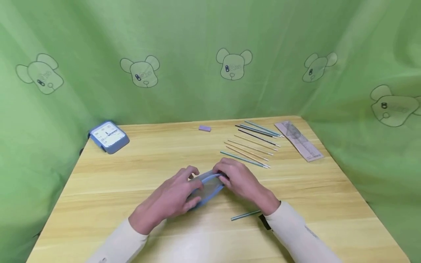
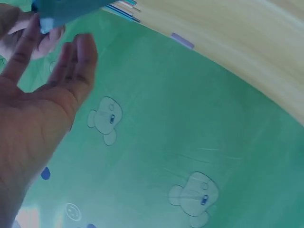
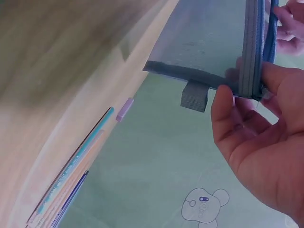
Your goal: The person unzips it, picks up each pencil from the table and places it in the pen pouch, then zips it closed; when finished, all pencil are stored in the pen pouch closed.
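Both hands are at a grey mesh zip pouch (image 1: 207, 190) with blue zip edges, its mouth parted above the table. My right hand (image 1: 238, 179) pinches the pouch's right end by the zip. In the right wrist view, the thumb and fingers of that hand (image 3: 261, 137) close on the zip corner, beside a small fabric tab (image 3: 194, 96). My left hand (image 1: 174, 191) is at the opposite end, its thumb and forefinger apart at the mouth. In the left wrist view, one straight finger of this hand (image 2: 42, 109) meets the pouch edge while the others stay off it.
A teal pencil (image 1: 243, 216) lies partly hidden under the right forearm. Several pencils (image 1: 250, 148) are spread at the back right, beside a packaged ruler set (image 1: 300, 140). A purple eraser (image 1: 204, 128) and a blue clock (image 1: 109, 136) lie farther left. Green curtains (image 1: 197, 95) surround the table.
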The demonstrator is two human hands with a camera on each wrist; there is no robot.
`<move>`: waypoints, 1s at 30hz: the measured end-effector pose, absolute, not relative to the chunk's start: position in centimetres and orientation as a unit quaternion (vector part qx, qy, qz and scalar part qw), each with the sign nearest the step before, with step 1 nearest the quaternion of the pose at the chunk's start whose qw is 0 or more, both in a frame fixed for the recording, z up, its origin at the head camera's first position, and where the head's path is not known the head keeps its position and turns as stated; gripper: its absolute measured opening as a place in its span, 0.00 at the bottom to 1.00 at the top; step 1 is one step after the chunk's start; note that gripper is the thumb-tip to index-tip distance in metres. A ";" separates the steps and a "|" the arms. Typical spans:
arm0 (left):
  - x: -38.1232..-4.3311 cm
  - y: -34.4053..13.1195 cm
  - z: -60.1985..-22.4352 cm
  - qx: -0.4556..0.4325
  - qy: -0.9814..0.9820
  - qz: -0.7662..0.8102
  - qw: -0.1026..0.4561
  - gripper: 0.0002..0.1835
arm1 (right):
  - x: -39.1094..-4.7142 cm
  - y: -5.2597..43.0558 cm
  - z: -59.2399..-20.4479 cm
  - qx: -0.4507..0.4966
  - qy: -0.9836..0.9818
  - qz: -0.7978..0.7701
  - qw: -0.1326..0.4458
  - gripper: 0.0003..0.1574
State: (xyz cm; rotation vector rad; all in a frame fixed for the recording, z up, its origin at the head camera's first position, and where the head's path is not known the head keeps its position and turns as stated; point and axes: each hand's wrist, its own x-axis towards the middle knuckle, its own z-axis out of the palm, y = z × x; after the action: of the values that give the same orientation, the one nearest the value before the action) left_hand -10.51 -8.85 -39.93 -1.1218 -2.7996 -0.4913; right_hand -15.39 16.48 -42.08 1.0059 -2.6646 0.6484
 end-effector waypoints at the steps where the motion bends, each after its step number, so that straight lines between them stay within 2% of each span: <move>1: -10.6 -8.6 -40.0 -0.367 -0.918 -0.146 0.043 0.12 | -15.5 16.4 -42.1 0.344 -0.906 0.222 0.104 0.08; 9: -11.1 -8.0 -40.0 -0.379 -0.922 -0.072 0.019 0.11 | -16.3 16.5 -42.5 0.348 -0.904 0.241 0.068 0.08; 17: -12.6 -7.6 -40.0 -0.392 -0.917 -0.072 0.012 0.16 | -17.4 16.6 -42.7 0.344 -0.904 0.245 0.058 0.09; 24: -14.2 -8.4 -40.0 -0.355 -0.920 -0.151 -0.061 0.24 | -17.1 18.2 -42.2 0.320 -0.905 0.271 0.076 0.18; 27: -14.9 -8.8 -40.2 -0.337 -0.919 -0.185 -0.086 0.27 | -16.5 19.9 -41.7 0.307 -0.914 0.260 0.051 0.19; 30: -15.4 -9.1 -40.4 -0.313 -0.919 -0.214 -0.104 0.29 | -15.7 21.9 -41.4 0.306 -0.922 0.238 -0.010 0.19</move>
State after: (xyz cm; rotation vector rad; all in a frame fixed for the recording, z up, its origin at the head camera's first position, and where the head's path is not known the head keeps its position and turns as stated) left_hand -15.38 -9.15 -40.38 -1.0555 -3.0959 -0.7189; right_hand -15.68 21.95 -41.44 0.9687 -2.9144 0.7516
